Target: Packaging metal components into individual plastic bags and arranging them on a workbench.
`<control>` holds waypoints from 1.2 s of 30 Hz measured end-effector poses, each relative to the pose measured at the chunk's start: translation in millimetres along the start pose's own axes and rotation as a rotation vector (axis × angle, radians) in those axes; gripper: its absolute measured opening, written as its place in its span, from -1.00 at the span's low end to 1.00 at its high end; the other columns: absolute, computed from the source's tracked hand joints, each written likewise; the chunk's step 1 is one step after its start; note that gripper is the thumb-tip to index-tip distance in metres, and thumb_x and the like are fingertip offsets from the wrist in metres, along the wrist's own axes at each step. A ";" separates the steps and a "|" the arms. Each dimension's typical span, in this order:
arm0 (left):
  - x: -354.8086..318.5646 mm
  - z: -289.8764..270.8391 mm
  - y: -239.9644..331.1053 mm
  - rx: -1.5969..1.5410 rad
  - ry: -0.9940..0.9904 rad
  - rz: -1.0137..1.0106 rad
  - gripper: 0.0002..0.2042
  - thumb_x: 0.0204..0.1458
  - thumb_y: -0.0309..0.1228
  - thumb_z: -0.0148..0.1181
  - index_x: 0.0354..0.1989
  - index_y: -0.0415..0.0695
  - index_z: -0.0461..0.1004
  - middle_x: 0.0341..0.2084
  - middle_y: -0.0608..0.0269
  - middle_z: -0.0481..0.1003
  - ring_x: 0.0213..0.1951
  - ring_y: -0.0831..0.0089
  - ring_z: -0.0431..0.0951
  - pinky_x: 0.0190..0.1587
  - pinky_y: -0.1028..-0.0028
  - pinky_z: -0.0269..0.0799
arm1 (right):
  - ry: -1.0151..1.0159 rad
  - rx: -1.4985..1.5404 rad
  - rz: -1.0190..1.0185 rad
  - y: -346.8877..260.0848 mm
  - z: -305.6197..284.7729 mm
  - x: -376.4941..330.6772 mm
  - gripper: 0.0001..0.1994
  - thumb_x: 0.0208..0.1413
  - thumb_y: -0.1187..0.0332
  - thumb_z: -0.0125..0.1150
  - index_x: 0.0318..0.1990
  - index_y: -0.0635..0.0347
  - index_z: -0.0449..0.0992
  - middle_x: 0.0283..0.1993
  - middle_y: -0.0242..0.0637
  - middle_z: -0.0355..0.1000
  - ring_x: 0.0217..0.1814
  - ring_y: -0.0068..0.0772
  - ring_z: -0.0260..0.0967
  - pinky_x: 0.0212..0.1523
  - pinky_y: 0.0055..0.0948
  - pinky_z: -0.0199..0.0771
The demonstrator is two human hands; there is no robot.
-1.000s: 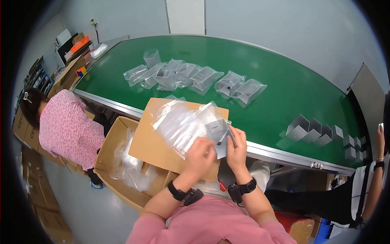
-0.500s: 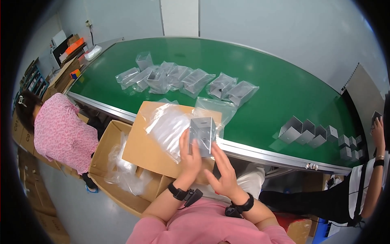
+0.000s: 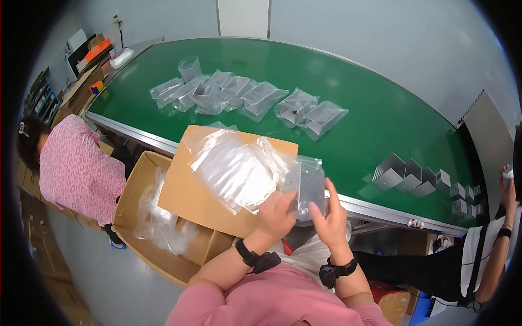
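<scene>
A grey finned metal part [image 3: 311, 187] sits inside a see-through plastic bag, held upright between my hands just off the table's front edge. The fingers of my left hand [image 3: 276, 214] press the bag's lower left side. On the other side, my right hand [image 3: 332, 220] grips it, thumb in front and fingers along the right edge. Left of the part, a fanned pile of flat plastic bags [image 3: 239, 171] lies on a cardboard sheet [image 3: 179, 190]. Farther back, several bagged metal parts [image 3: 263, 100] stand or lie in a row on the green table [image 3: 370, 103].
Several unbagged metal parts [image 3: 390, 171] stand at the table's right. An open carton [image 3: 149, 255] with loose plastic is at my left. One person in a patterned pink top [image 3: 81, 168] bends at far left; another person's hand [image 3: 508, 193] holds a small part at far right.
The part has moved right and toward me, from over the cardboard's right side to past its edge. My hands moved with it, and the right now grips the bag. The far-right person's hand is lower.
</scene>
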State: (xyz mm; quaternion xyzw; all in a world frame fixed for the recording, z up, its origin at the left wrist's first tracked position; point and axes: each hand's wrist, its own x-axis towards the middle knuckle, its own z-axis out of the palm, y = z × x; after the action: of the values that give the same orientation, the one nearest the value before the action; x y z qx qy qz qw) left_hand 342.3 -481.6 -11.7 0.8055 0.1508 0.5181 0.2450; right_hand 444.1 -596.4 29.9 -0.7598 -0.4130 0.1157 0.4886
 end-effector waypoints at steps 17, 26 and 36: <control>12.4 -65.1 -45.4 0.349 -0.327 -0.376 -0.65 -0.12 -0.50 0.30 -0.12 -0.24 0.41 -0.23 0.01 0.39 -0.15 0.03 0.40 -0.10 0.22 0.34 | 0.443 -0.569 0.227 116.0 -39.5 198.6 -0.71 0.13 0.25 0.07 -0.23 0.38 0.41 -0.26 0.22 0.47 -0.16 0.28 0.42 -0.16 0.03 0.42; 11.5 -77.3 -65.3 0.271 -0.264 -0.451 -0.93 -0.05 -0.56 0.20 -0.40 -0.29 0.50 -0.45 0.01 0.46 -0.36 0.04 0.48 -0.27 0.27 0.39 | 0.064 -0.607 0.310 92.1 -19.6 187.3 -0.58 0.02 0.23 0.25 -0.08 0.39 0.39 -0.14 0.21 0.46 -0.05 0.19 0.42 -0.03 -0.07 0.45; 21.6 -66.7 -77.2 0.076 -0.340 -0.630 -0.89 -0.11 -0.56 0.25 -0.48 -0.29 0.42 -0.59 0.14 0.42 -0.49 0.34 0.43 -0.36 0.43 0.36 | 0.071 -1.263 0.268 104.7 -181.0 150.3 -0.84 -0.04 0.45 0.10 -0.31 0.22 0.57 -0.24 -0.08 0.53 -0.12 -0.09 0.49 -0.13 -0.16 0.51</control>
State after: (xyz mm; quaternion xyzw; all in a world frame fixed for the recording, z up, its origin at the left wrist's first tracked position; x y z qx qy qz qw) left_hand 291.6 -390.6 -14.9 0.8027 0.3677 0.2700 0.3842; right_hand 697.7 -621.2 66.1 -0.9494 -0.2865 -0.1149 -0.0579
